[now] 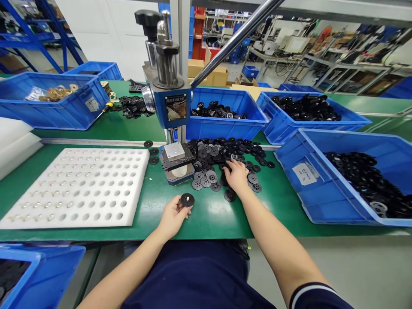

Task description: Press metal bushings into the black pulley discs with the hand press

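Note:
My left hand (175, 215) pinches a black disc (187, 200) by its edge, above the front of the green table. A small white pin stands at the disc's centre. My right hand (237, 175) reaches into a heap of loose black discs (210, 150), thumb and fingers apart; its fingertips touch the heap and nothing visible is lifted in them. Between the hands and a little farther back stands a hand press (174, 105) with a blue body. On its base, a metal block (174, 151) rests on a dark plate.
A white foam tray (137, 184) lies at left, pale parts in its left holes. Blue bins (225, 127) of black parts stand behind the heap, another (296, 189) at right. A yellow-handled screwdriver (109, 104) leans by the left bin (54, 116). The press's long lever (231, 45) slants overhead.

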Available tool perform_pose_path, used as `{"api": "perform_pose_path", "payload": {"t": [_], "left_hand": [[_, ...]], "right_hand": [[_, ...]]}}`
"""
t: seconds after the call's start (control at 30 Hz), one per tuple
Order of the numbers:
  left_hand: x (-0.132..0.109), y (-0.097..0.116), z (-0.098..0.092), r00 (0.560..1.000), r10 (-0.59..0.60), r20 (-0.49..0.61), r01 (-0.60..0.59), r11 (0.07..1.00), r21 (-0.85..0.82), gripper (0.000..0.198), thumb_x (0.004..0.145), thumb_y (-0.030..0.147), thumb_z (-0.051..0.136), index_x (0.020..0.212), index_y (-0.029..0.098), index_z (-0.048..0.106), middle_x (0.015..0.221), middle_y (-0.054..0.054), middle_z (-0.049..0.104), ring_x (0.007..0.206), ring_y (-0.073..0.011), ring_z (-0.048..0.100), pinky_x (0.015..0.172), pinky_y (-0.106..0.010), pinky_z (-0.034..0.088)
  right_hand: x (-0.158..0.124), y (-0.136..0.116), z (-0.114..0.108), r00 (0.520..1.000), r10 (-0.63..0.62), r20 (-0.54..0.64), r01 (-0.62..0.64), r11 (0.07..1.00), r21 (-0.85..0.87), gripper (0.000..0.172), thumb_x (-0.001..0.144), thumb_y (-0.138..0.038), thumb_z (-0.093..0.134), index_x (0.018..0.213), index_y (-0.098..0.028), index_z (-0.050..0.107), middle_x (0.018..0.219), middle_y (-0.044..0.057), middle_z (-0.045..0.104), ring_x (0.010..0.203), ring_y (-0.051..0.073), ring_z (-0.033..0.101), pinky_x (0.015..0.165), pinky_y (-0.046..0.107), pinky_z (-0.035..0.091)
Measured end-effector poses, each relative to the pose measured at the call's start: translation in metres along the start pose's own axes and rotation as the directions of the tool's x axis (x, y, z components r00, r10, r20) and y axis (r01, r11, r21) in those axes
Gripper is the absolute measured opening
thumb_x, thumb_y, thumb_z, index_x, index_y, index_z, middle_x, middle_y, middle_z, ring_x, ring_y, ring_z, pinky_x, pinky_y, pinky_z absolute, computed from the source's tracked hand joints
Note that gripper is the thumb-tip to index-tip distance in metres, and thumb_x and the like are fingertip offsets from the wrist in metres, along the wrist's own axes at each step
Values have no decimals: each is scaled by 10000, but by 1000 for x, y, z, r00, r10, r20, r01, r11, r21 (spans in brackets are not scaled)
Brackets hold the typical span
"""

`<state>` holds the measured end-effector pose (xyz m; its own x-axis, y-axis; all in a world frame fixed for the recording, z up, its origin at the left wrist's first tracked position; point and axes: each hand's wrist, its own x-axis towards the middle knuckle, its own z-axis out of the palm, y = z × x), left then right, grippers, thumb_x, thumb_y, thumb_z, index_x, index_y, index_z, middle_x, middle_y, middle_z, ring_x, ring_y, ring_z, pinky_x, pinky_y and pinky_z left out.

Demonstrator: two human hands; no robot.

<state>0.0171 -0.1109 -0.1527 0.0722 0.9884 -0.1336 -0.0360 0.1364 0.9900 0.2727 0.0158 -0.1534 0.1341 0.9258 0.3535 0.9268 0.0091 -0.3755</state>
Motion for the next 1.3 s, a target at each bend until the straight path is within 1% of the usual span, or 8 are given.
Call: {"api": "perform_pose_path", "payload": {"t": [0.2, 0.37, 0.5, 0.7, 0.83, 0.93, 1.07, 1.3], "left_hand": [[-3, 9, 0, 999, 17, 32, -17, 1000, 7, 235, 733, 354, 727, 827, 154, 648, 590, 20, 592, 528, -105, 545, 489, -210, 452], [-4, 8, -2, 999, 34, 32, -34, 999, 6, 219, 766, 351, 714, 830, 154, 646, 624, 12, 607, 549, -103, 554, 528, -218, 468], [-1, 1, -5, 998, 34, 47, -34, 999, 10, 251, 805, 387, 696, 870, 149, 650, 650, 4, 623, 540, -99, 556, 537, -225, 477], [-1, -8, -6, 997, 53, 52, -56, 997, 49, 268, 839, 382, 692, 936, 133, 665, 674, -6, 619, 585, -104, 563, 568, -227, 485], [-1, -9, -6, 998, 52, 25, -53, 998, 27, 270, 828, 378, 712, 950, 143, 656, 741, -26, 663, 612, -110, 584, 578, -236, 500], [-2, -7, -6, 999, 39, 5, -39, 999, -1, 276, 791, 377, 747, 918, 151, 650, 772, -37, 690, 619, -116, 598, 564, -235, 508], [-2, -6, -5, 1000, 23, 10, -23, 1000, -2, 253, 768, 364, 766, 863, 149, 670, 725, -34, 690, 614, -125, 607, 556, -236, 517], [-8, -4, -11, 999, 37, 38, -39, 998, 40, 274, 811, 404, 720, 904, 147, 712, 750, -50, 703, 669, -153, 629, 646, -282, 548]], "right_hand": [[10, 7, -1, 999, -24, -32, 26, 998, 60, 236, 855, -296, 567, 988, -170, 716, 1027, 153, 711, 1002, 316, 558, 879, 492, 427], [-2, 16, -5, 997, -43, -57, 50, 990, 134, 253, 835, -236, 568, 1044, -150, 681, 988, 142, 678, 982, 294, 583, 901, 475, 461], [-40, 5, -3, 973, -170, -153, 208, 936, 284, 228, 879, -299, 601, 1068, -195, 671, 1046, 113, 670, 1006, 263, 606, 908, 448, 503], [-116, -43, 2, 891, -454, 23, 402, 811, 425, 205, 937, -224, 557, 1100, -206, 680, 1023, 107, 670, 984, 244, 601, 871, 439, 549], [-135, -58, -10, 860, -500, 103, 419, 808, 415, 168, 941, -199, 551, 1032, -197, 693, 1016, 112, 668, 984, 242, 578, 847, 423, 562], [-141, -58, -21, 840, -534, 97, 450, 785, 425, 215, 924, -227, 598, 1125, -197, 668, 1132, 125, 653, 1051, 258, 571, 888, 452, 558], [-149, -53, -28, 866, -497, 52, 434, 801, 413, 365, 902, -281, 648, 1250, -176, 609, 1163, 144, 640, 1072, 271, 566, 888, 467, 549], [-149, -47, -26, 913, -388, 128, 314, 867, 387, 361, 894, -354, 660, 1214, -188, 647, 1047, 122, 646, 974, 265, 584, 845, 468, 544]]}}
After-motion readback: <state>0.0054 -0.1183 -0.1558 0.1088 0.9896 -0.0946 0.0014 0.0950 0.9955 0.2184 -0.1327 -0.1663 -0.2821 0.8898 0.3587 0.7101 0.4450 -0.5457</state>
